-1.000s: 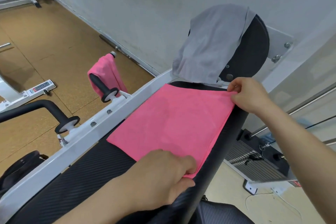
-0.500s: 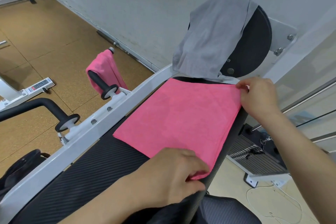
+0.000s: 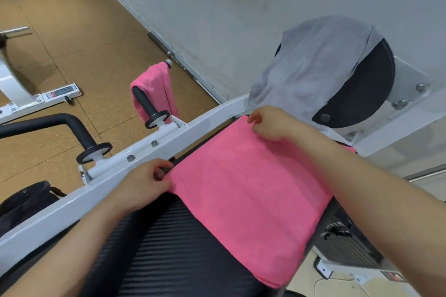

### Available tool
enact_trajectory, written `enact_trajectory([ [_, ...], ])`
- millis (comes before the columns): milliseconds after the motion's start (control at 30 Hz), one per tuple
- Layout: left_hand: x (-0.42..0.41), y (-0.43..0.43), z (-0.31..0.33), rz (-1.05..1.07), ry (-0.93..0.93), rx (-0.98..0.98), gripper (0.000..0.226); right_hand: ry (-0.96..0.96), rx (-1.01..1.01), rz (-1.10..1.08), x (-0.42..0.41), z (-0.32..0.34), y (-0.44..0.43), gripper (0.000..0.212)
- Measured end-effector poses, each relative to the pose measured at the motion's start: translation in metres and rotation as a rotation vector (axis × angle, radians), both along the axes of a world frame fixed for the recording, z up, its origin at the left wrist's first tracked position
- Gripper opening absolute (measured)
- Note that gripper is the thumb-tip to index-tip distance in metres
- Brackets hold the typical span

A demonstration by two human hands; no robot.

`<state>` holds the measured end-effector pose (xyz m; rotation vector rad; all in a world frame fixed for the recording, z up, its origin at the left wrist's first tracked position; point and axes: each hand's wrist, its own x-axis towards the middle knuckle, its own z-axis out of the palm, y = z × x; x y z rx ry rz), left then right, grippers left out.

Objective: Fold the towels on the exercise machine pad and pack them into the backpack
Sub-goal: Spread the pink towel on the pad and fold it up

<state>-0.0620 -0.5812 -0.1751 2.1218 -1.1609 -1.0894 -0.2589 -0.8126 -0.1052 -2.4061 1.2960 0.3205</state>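
Note:
A pink towel [image 3: 243,190] lies folded flat across the black ribbed exercise machine pad [image 3: 154,248]. My left hand [image 3: 142,185] pinches its near left corner beside the white frame. My right hand [image 3: 272,123] pinches the far left corner, its forearm crossing over the towel. A grey towel [image 3: 311,65] drapes over the round black pad [image 3: 364,89] at the far end. A second pink towel [image 3: 156,89] hangs over a black handle. The black backpack [image 3: 26,200] sits on the floor at the lower left, partly behind the frame.
A white frame bar [image 3: 115,176] runs diagonally along the pad's left side, with two black handles [image 3: 79,132] sticking out. The wall is close behind the round pad. Cork floor and other white machine parts [image 3: 36,99] lie to the left. A weight stack [image 3: 345,246] stands at the right.
Both hands have left the towel's right-side corners and crossed to its left edge, where they now pinch the left corners. The view has shifted slightly.

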Motion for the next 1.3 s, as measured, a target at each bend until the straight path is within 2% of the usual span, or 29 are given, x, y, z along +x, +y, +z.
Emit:
enact_trajectory([
  [67,0.006,0.001,0.000,0.001,0.178,-0.013,0.034,0.045,-0.025,-0.020,0.012,-0.016,-0.014,0.039],
  [167,0.016,0.005,-0.004,-0.008,0.299,-0.027,0.043,0.072,-0.063,-0.056,0.022,-0.034,-0.029,0.033],
  [433,0.023,0.011,-0.018,-0.008,0.164,-0.174,0.035,0.134,-0.007,-0.055,0.041,-0.045,-0.050,0.034],
  [567,0.026,0.018,-0.023,-0.033,0.050,-0.254,0.040,0.128,0.072,-0.038,0.050,-0.041,-0.055,0.017],
  [700,0.028,0.020,-0.022,-0.111,-0.047,-0.231,0.045,0.149,0.034,-0.021,0.057,-0.040,-0.060,0.014],
  [800,0.032,0.015,-0.017,-0.134,-0.010,-0.141,0.038,0.156,0.114,-0.080,0.059,-0.041,-0.065,0.023],
  [867,0.031,0.008,-0.011,-0.094,0.049,-0.074,0.012,0.133,0.158,-0.157,0.059,-0.042,-0.066,0.016],
  [900,0.029,0.005,-0.011,-0.053,0.022,-0.067,0.006,0.110,0.164,-0.188,0.059,-0.043,-0.066,0.012],
  [967,0.023,0.000,-0.013,0.020,-0.095,-0.031,0.017,0.050,0.128,-0.174,0.057,-0.048,-0.067,0.012],
  [1033,0.016,-0.004,-0.010,0.011,-0.174,0.046,0.017,0.007,0.037,-0.117,0.054,-0.052,-0.067,0.015],
  [1167,0.016,-0.006,-0.006,0.039,-0.137,0.116,0.013,-0.044,-0.074,-0.029,0.050,-0.046,-0.067,0.016],
  [1233,0.014,-0.006,-0.004,0.109,-0.116,0.067,0.015,-0.121,-0.018,-0.086,0.045,-0.039,-0.068,0.014],
  [1300,0.007,-0.005,0.002,0.244,0.068,-0.054,0.016,-0.272,0.159,-0.245,0.039,-0.029,-0.068,0.011],
])
